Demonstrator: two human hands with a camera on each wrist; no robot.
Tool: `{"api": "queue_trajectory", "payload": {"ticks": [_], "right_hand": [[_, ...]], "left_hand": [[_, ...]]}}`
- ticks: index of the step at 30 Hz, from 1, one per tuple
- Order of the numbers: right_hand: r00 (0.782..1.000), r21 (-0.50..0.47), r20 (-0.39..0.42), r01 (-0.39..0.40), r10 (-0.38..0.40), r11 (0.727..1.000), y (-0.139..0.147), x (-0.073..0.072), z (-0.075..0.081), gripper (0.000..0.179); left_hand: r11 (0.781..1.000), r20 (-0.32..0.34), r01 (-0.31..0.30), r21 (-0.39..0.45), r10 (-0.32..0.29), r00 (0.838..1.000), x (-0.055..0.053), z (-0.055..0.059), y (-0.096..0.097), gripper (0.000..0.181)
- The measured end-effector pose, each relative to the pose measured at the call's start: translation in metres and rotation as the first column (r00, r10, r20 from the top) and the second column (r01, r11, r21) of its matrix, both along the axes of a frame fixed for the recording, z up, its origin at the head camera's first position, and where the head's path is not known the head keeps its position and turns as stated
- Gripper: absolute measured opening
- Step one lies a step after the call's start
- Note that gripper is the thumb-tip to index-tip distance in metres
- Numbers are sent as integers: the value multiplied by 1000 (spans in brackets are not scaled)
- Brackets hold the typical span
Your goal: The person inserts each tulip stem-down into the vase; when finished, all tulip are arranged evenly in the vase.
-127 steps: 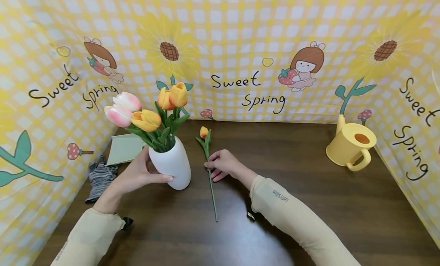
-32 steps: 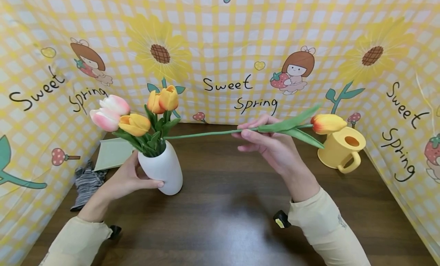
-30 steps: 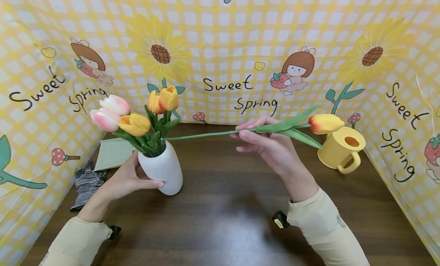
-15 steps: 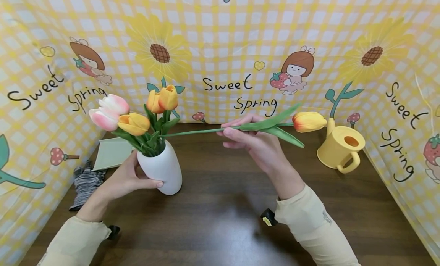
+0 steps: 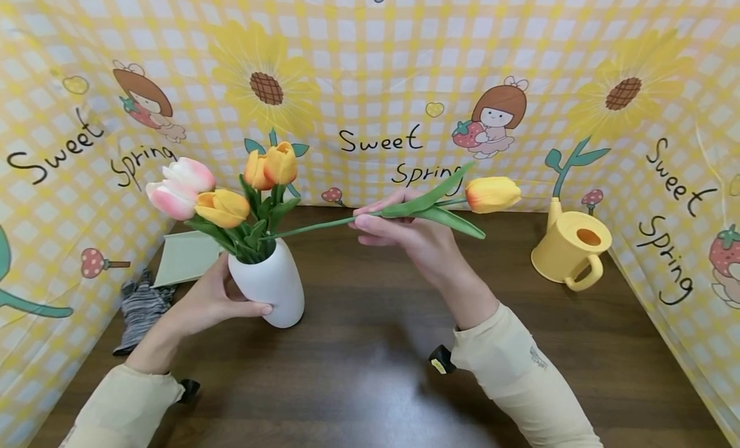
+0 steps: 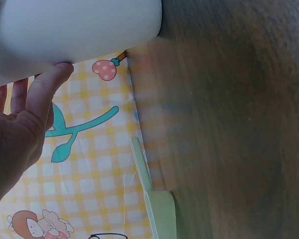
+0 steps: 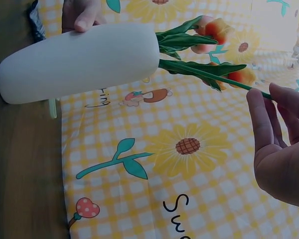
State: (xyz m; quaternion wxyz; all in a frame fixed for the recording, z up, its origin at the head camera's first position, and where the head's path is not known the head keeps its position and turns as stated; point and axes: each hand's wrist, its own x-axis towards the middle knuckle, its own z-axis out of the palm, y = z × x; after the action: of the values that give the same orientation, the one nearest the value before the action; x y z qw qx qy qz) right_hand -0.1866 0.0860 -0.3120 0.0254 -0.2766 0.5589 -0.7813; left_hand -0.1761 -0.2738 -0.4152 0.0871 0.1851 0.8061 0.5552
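Note:
My left hand (image 5: pixel 214 297) grips the white vase (image 5: pixel 274 287) from its left side, thumb across the front. Out of its mouth stand pink-and-white tulips (image 5: pixel 180 188) and yellow-orange tulips (image 5: pixel 222 208). In the left wrist view, fingers (image 6: pixel 47 87) press against the vase (image 6: pixel 79 35). My right hand (image 5: pixel 430 249) pinches the green stem of a single yellow-red tulip (image 5: pixel 493 195), its bloom pointing right. The stem's far end meets the leaves at the vase mouth. In the right wrist view the stem (image 7: pixel 239 84) reaches that rim; its tip is hidden.
A yellow watering can (image 5: pixel 566 249) stands at the right back. On the left, behind my left hand, lie a pale green dustpan-like piece (image 5: pixel 187 258) and a grey striped cloth item (image 5: pixel 144 310). Checked fabric walls (image 5: pixel 370 62) surround the dark wooden table (image 5: pixel 347 377).
Seconds ago the single tulip lay on the table under my right fingers; it is now raised. Over the last second, my right hand has shifted left with it toward the vase. My left hand keeps its hold.

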Motion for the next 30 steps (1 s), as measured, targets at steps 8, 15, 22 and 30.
{"api": "queue_trajectory", "payload": {"ticks": [8,15,22,30], "right_hand": [[1000,65,-31,9,-7,998,-11,2,4,7],[937,159,-348,72,-12,985,-27,11,24,9],[970,199,-238,-4,53,980,-44,14,24,9],[984,94,-167,-53,69,994,-56,1,-4,15]], "left_hand": [[1000,-2,12,4,-12,1000,0,-1,0,101],[1000,-1,5,-6,-5,1000,-1,0,-2,102],[1000,-6,3,-2,-3,1000,0,-2,-2,99],[1000,-7,6,-1,-6,1000,-1,-2,-2,101]]}}
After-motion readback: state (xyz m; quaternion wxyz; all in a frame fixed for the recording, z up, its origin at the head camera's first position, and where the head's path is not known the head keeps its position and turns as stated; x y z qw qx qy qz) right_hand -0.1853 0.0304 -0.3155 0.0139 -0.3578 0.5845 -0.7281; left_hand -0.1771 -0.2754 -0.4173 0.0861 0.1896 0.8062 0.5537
